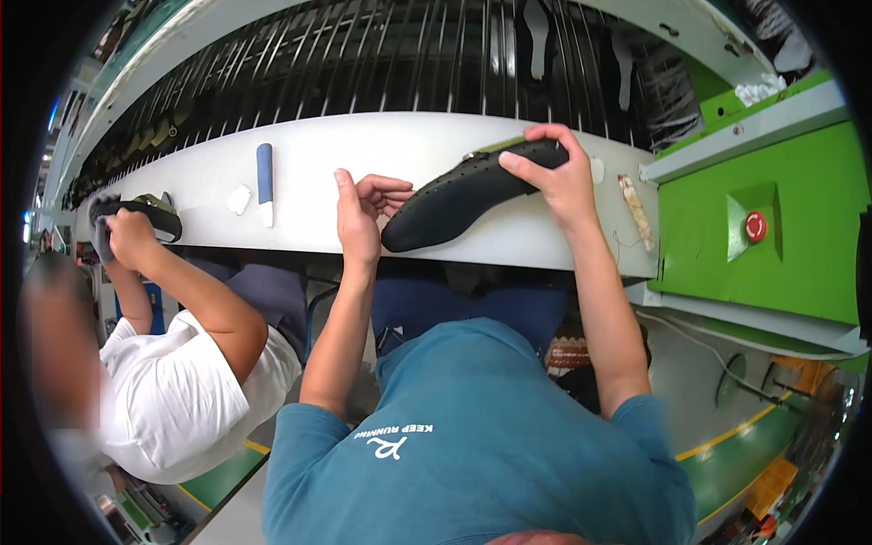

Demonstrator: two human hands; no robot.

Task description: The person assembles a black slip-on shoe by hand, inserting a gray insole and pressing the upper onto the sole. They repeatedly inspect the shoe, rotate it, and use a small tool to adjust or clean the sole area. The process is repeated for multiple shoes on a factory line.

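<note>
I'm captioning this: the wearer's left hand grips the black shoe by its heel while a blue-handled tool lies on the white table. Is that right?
Not quite: the head view shows the wearer's right hand, not the left hand, gripping the black shoe by its heel. The blue-handled tool does lie on the white table.

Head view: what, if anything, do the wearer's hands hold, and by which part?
The right hand holds a black shoe by its heel. The left hand, open beside the toe, shows no clear grip.
</note>
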